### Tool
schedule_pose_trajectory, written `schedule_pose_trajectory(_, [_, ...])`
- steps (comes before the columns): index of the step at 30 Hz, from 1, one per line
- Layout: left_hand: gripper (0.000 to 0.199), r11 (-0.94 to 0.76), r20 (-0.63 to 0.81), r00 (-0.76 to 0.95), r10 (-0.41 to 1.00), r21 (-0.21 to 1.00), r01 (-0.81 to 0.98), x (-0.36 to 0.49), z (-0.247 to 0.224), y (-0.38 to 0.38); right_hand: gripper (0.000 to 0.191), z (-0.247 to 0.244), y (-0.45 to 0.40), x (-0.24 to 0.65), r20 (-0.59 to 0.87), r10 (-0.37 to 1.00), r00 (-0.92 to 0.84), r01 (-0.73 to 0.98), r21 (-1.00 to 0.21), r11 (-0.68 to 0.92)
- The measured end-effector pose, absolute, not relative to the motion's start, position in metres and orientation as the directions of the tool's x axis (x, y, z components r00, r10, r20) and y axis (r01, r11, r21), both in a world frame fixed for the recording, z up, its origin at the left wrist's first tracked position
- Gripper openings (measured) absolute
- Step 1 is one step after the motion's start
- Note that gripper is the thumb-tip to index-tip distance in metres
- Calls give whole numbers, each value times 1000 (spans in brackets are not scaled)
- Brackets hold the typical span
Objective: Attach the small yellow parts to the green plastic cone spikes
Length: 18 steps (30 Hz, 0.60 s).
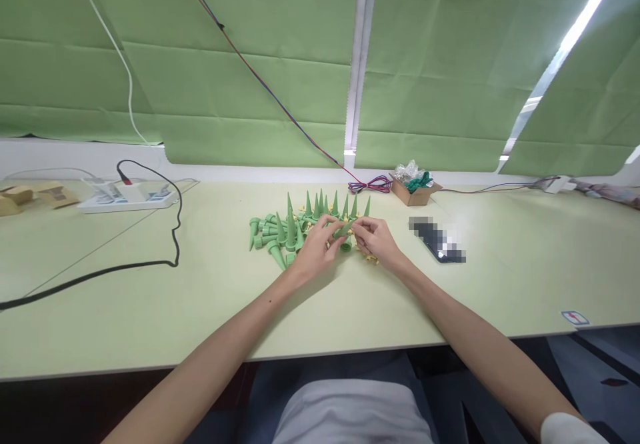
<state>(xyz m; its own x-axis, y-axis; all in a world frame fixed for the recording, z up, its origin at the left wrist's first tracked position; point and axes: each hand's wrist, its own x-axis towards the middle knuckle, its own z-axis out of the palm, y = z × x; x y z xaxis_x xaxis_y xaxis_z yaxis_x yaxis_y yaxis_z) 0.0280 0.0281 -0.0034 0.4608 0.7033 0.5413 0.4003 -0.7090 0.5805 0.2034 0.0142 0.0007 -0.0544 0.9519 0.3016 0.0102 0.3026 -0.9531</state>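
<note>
My left hand (319,247) is closed around a green cone-shaped plastic spike (343,231), which lies tilted with its narrow end toward my right hand. The fingertips of my right hand (376,240) are pinched together at that end; what they hold, if anything, is too small to make out. Around my left hand lies a pile of similar green spikes (267,231) with ribbed caps, some lying down. Several others (320,204) stand upright behind my hands. Small yellow plastic pieces (371,258) lie beside and partly under my right hand.
On the right lies a dark phone-like object (438,240), partly blurred out. A small cardboard box (414,195) with plastic wrap and green material stands by the wall, near coiled wires (370,185). At left are a power strip (127,201) and a black cable (100,273).
</note>
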Motion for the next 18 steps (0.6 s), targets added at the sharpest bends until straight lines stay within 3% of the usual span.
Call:
schedule_pose_trajectory(4, [26, -701, 575, 401, 713, 575, 422, 30, -3, 28, 38, 0, 15, 201, 338, 941, -20, 20, -941, 338])
schedule_pose_trajectory(8, [29, -613, 555, 266, 788, 670, 419, 32, 2, 24, 40, 0, 16, 199, 378, 924, 51, -3, -925, 379])
schedule_pose_trajectory(10, [30, -538, 471, 260, 843, 744, 396, 32, 6, 22, 40, 1, 17, 199, 389, 917, 87, -5, -920, 391])
schedule_pose_trajectory(14, [56, -326, 221, 326, 919, 891, 317, 32, 12, 22, 41, 1, 17, 201, 399, 913, 83, 11, -917, 399])
schedule_pose_trajectory(18, [57, -190, 101, 400, 911, 964, 188, 32, 14, 23, 41, -1, 16, 200, 412, 910, 42, 18, -911, 411])
